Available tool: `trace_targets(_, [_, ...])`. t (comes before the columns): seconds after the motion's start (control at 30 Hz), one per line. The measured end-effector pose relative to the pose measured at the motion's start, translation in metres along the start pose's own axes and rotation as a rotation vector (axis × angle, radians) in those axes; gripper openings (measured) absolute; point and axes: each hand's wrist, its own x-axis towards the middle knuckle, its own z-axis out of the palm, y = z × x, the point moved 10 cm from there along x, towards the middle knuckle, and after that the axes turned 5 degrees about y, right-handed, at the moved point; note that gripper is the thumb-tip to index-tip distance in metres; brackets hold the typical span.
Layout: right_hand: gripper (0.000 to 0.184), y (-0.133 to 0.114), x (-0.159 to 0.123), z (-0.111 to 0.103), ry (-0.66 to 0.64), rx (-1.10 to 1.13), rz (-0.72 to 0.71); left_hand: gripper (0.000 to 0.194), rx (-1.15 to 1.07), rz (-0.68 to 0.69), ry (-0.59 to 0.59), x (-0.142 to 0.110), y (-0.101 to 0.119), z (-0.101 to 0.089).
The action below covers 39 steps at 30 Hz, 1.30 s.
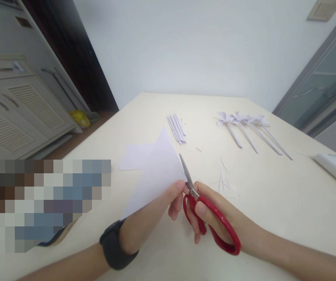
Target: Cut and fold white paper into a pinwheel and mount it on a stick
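Observation:
My left hand (153, 218), with a black wristband on the wrist, pinches a folded triangle of white paper (156, 171) and holds it up over the cream table (273, 203). My right hand (214, 214) grips red-handled scissors (206, 218). Their blades point up and away, right against the paper's right edge. Whether the blades are cutting into the paper I cannot tell.
Several rolled paper sticks (176, 128) lie at the table's middle far side. Finished paper pinwheels on sticks (250, 128) lie to the right. Thin paper scraps (223, 175) are scattered near the scissors. A white object (334, 168) sits at the right edge. A blurred patch covers the left.

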Motion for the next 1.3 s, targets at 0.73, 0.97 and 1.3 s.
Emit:
trace_targets(0.73, [0.025,-0.024,0.009,-0.037,0.117,-0.149,-0.056,0.030,-0.374,0.040,-0.031,0.033,0.010,-0.028])
trace_targets(0.97, [0.024,-0.015,0.009,-0.032,0.082,-0.146,0.006,0.023,-0.354,-0.059,-0.149,0.026,0.007,-0.007])
trace_targets(1.3, [0.025,-0.014,0.008,-0.031,0.084,-0.179,0.040,0.030,-0.437,-0.117,-0.107,0.019,0.002,-0.006])
